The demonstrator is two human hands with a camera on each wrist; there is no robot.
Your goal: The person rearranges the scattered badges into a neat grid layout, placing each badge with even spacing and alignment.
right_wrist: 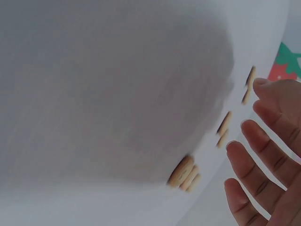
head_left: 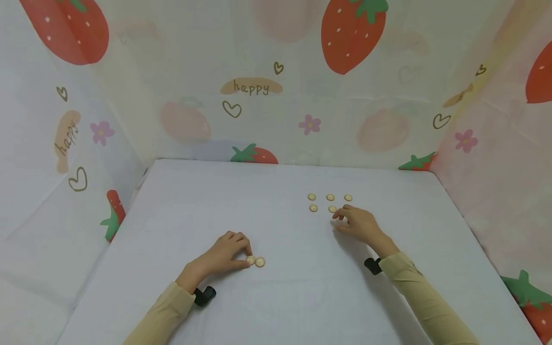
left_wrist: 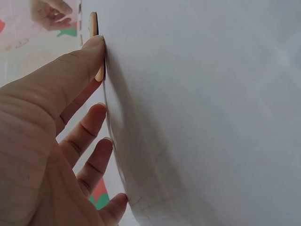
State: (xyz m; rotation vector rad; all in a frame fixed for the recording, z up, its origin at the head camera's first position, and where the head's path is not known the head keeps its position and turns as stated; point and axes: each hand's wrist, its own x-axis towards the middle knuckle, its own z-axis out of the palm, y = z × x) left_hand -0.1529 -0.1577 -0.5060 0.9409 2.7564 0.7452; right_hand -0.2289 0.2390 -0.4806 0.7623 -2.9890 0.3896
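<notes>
Two small round pale-wood buttons lie side by side on the white tabletop in the head view. My left hand (head_left: 226, 252) pinches the left button (head_left: 250, 260) by its edges with thumb and index finger; the right button (head_left: 260, 262) touches or nearly touches it. In the left wrist view the thumb (left_wrist: 70, 70) covers part of the pinched button, and the other fingers spread loosely. Farther back, my right hand (head_left: 360, 224) hovers over the front of a group of buttons (head_left: 330, 197), fingers loosely bent. The right wrist view shows nothing between its fingers (right_wrist: 263, 141).
The grouped buttons sit in two rows, and the right hand may hide part of the front row. White cloth covers the table (head_left: 194, 201). Strawberry-printed curtains (head_left: 258, 120) stand behind and at both sides. A black wrist camera (head_left: 204, 296) is worn on each wrist.
</notes>
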